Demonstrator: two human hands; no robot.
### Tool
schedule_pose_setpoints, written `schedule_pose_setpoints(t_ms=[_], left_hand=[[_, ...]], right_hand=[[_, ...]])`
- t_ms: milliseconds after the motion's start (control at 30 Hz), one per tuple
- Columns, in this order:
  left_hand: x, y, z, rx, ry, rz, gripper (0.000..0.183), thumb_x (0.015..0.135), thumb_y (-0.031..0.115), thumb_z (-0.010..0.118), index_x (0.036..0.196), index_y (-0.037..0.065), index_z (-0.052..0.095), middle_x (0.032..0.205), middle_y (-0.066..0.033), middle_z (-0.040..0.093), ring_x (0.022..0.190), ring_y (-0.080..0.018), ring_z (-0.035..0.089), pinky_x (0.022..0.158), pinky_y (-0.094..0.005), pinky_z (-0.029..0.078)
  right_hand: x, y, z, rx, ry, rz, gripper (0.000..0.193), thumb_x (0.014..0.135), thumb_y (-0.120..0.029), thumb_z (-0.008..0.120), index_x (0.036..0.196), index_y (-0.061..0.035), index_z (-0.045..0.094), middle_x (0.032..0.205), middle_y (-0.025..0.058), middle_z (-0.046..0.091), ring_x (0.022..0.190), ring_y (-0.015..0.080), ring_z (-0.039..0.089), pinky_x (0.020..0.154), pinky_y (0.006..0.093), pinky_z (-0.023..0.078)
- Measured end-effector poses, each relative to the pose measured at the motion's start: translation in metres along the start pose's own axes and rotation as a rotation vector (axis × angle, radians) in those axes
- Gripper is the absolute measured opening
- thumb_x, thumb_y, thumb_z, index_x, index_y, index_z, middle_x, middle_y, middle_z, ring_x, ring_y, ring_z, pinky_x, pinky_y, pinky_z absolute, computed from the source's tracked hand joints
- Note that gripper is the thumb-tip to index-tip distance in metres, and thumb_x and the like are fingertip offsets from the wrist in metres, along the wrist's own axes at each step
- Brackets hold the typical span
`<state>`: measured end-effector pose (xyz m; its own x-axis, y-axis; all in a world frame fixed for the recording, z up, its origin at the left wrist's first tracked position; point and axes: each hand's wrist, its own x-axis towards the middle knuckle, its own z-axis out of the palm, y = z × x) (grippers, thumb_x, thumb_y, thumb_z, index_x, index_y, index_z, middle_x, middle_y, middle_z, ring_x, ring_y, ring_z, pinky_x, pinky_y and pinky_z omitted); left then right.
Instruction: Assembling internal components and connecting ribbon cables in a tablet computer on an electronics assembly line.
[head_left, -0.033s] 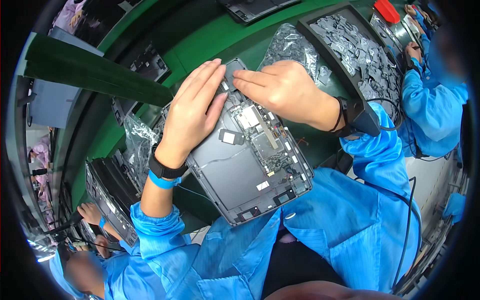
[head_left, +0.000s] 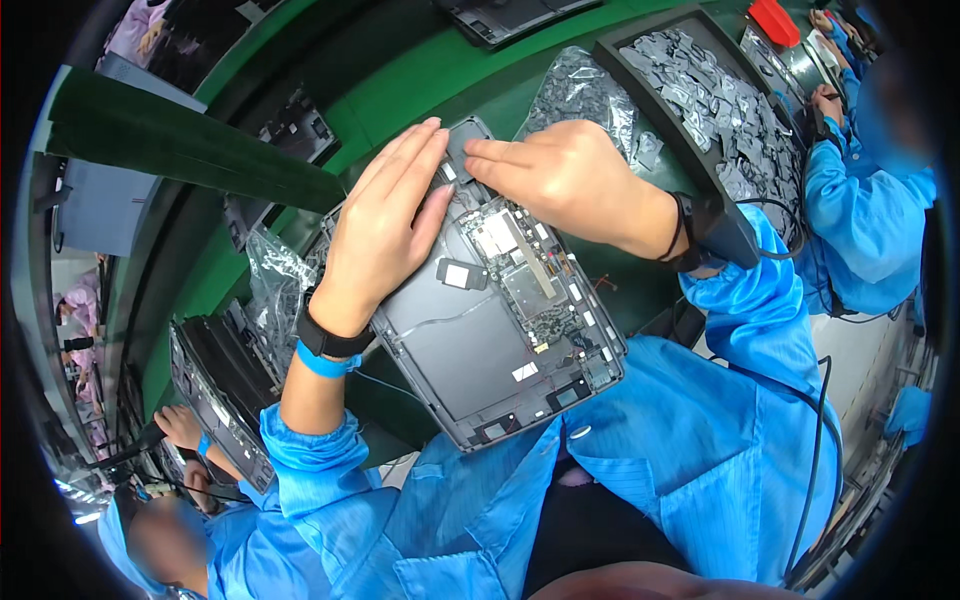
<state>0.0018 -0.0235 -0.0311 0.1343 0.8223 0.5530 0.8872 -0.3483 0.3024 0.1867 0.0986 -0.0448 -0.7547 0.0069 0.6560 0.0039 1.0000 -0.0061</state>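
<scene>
1. the case (head_left: 430,360), a grey shell with its inside facing up, lies slanted in front of the person's blue jacket (head_left: 660,450), under both hands.
2. the left hand (head_left: 385,215) rests over the case's left edge, fingers straight and together toward the far end, thumb apart and pointing inward; it is not clenched on anything.
3. the right hand (head_left: 575,185) bends over the far end, thumb and forefinger tips close together near the edge; i cannot tell whether they pinch something small.
4. the board (head_left: 520,265) fills much of the case's right side.
5. a dark plate (head_left: 462,274) with a white label lies between the board and the left hand; a thin cable (head_left: 435,322) crosses the shell nearer the jacket.
6. beyond the right hand, a dark tray (head_left: 652,110) holds many small grey pieces (head_left: 690,80), with a clear bag (head_left: 575,95) beside it.
7. one co-worker (head_left: 865,220) in blue is at right, another (head_left: 250,545) at lower left.
</scene>
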Motion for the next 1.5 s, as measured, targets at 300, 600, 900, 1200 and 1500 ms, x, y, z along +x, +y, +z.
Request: schedule_pose_setpoints(t_ms=[300, 600, 900, 1200, 1500], left_hand=[[0.002, -0.013, 0.0, 0.062, -0.083, 0.059, 0.039, 0.079, -0.004, 0.065, 0.118, -0.002, 0.063, 0.123, -0.0192, 0.063, 0.114, -0.0356, 0.06, 0.098, -0.0416, 0.049], [-0.012, -0.006, -0.015, -0.088, 0.237, -0.192, 0.033, 0.089, -0.006, 0.053, 0.119, 0.001, 0.066, 0.125, -0.0168, 0.065, 0.126, -0.0309, 0.056, 0.106, -0.0374, 0.042], [-0.117, 0.111, -0.009, -0.49, 0.342, -0.894, 0.056, 0.102, 0.017, 0.041, 0.15, -0.007, 0.024, 0.157, -0.0188, 0.027, 0.147, -0.025, 0.024, 0.118, -0.0354, 0.018], [-0.094, 0.105, -0.031, -1.086, 0.608, -0.828, 0.058, 0.102, 0.019, 0.042, 0.149, -0.008, 0.022, 0.156, -0.0218, 0.026, 0.145, -0.0296, 0.025, 0.119, -0.0389, 0.02], [-0.103, -0.078, -0.084, -1.735, 1.156, -1.023, 0.058, 0.097, 0.01, 0.046, 0.145, -0.012, 0.021, 0.149, -0.0302, 0.031, 0.143, -0.0375, 0.028, 0.118, -0.0468, 0.024]], right_hand=[[0.019, 0.011, -0.019, 0.069, -0.24, 0.019, 0.017, 0.085, -0.02, 0.064, 0.088, -0.005, 0.07, 0.073, 0.0109, 0.069, 0.057, 0.0264, 0.066, 0.052, 0.0368, 0.052], [-0.027, 0.008, -0.005, 0.858, 0.077, 0.537, 0.041, 0.097, -0.018, 0.057, 0.136, -0.0066, 0.056, 0.13, 0.0131, 0.062, 0.106, 0.0184, 0.065, 0.09, 0.0315, 0.05], [-0.088, -0.081, -0.031, 0.95, -0.148, 0.717, 0.055, 0.099, -0.02, 0.055, 0.145, 0.0033, 0.038, 0.156, 0.0204, 0.03, 0.147, 0.0309, 0.021, 0.117, 0.0417, 0.019], [-0.044, -0.094, -0.052, 1.394, 0.09, 0.952, 0.058, 0.095, -0.006, 0.053, 0.148, 0.0031, 0.032, 0.154, 0.0154, 0.031, 0.143, 0.0233, 0.028, 0.116, 0.0364, 0.021], [0.068, 0.063, -0.025, 1.535, 0.002, 0.9, 0.051, 0.094, -0.009, 0.049, 0.143, 0.0052, 0.038, 0.12, 0.0166, 0.064, 0.099, 0.0226, 0.068, 0.084, 0.0325, 0.058]])
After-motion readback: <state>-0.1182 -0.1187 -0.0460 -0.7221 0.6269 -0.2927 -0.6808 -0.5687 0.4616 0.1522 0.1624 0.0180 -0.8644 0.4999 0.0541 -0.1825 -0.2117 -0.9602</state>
